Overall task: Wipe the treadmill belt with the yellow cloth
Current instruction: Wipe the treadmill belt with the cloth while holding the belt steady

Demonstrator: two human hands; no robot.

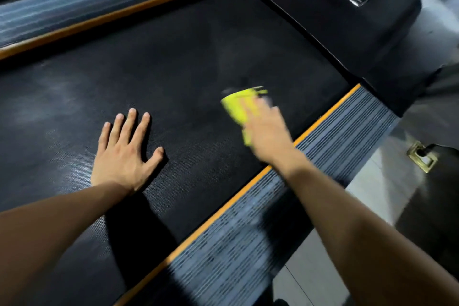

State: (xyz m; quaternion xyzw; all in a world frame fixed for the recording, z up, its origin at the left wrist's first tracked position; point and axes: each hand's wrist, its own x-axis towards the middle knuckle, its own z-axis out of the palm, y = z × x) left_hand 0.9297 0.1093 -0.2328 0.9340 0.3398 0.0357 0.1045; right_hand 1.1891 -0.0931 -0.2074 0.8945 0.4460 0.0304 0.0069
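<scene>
head: two hands, one yellow cloth [236, 107], one belt [173, 69].

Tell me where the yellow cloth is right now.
In the head view, the yellow cloth is under the right hand on the treadmill belt, near the orange-edged right side rail, well right of the flat left hand.
</scene>
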